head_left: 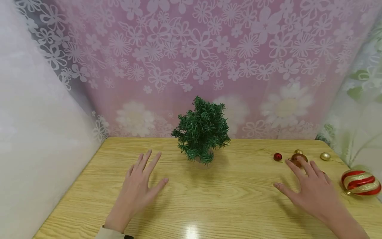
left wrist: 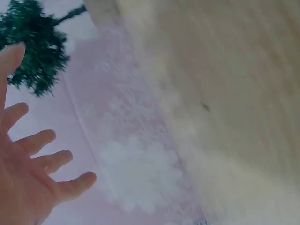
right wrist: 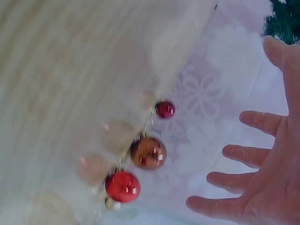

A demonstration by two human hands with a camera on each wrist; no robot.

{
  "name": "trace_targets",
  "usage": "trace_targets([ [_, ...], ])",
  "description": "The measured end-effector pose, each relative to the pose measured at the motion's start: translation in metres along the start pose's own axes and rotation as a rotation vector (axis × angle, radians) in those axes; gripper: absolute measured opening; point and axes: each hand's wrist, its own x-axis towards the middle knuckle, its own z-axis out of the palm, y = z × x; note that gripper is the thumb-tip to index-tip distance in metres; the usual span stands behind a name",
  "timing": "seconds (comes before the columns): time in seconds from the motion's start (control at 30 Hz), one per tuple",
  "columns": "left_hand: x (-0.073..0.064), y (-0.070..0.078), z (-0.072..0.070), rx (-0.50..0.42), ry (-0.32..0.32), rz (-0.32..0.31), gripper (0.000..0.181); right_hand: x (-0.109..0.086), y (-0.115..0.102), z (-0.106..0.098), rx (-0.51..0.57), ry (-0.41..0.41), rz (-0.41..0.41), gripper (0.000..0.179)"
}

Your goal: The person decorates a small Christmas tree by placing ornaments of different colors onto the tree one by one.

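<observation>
A small green artificial Christmas tree (head_left: pixel 203 129) stands upright near the back middle of the table, between the two hands. My left hand (head_left: pixel 137 191) hovers over the table to its left, fingers spread, holding nothing. On the right side, my right hand (head_left: pixel 313 196) is also spread and holds nothing. Its fingers overlap a brown ball ornament (head_left: pixel 294 160) in the head view, but the right wrist view shows them apart from it. Near that ball are a small dark red ball (head_left: pixel 278 157) and a red ball (right wrist: pixel 123 186), the latter mostly hidden by the hand in the head view.
Two small gold balls, one behind the brown ball (head_left: pixel 298 151) and one farther right (head_left: pixel 325 156), lie at the back right. A large red-and-gold striped ornament (head_left: pixel 361 182) sits by the right edge. Floral curtains (head_left: pixel 194 59) hang around the wooden table (head_left: pixel 209 205).
</observation>
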Motion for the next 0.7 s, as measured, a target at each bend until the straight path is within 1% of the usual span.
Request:
trace_targets([
  [0.1,0.009,0.007,-0.003,-0.073,0.105,0.053,0.08,0.003,0.013,-0.005,-0.038,0.053,0.014,0.085],
  [0.17,0.016,0.011,-0.005,-0.114,0.162,0.08,0.078,0.004,0.023,-0.008,-0.064,0.071,0.029,0.08],
  [0.23,0.022,0.016,-0.006,-0.15,0.202,0.102,0.076,0.004,0.034,-0.012,-0.075,0.086,0.039,0.074],
  [0.3,0.028,0.021,-0.008,-0.178,0.234,0.125,0.074,0.004,0.044,-0.017,-0.071,0.084,0.062,0.069],
  [0.37,0.034,0.026,-0.01,-0.194,0.256,0.148,0.074,0.005,0.055,-0.021,-0.079,0.083,0.092,0.064],
  [0.47,0.043,0.032,-0.012,-0.218,0.282,0.185,0.073,0.006,0.071,-0.027,-0.082,0.067,0.16,0.061],
  [0.53,0.049,0.036,-0.012,-0.233,0.292,0.206,0.073,0.006,0.08,-0.028,-0.102,0.096,0.176,0.057],
  [0.63,0.058,0.043,-0.012,-0.254,0.301,0.23,0.075,0.003,0.092,-0.027,-0.074,0.145,0.193,0.056],
  [0.67,0.06,0.045,-0.012,-0.255,0.303,0.237,0.075,0.002,0.097,-0.026,-0.063,0.158,0.192,0.057],
  [0.7,0.062,0.047,-0.012,-0.255,0.303,0.243,0.076,0.001,0.102,-0.023,-0.04,0.189,0.184,0.057],
])
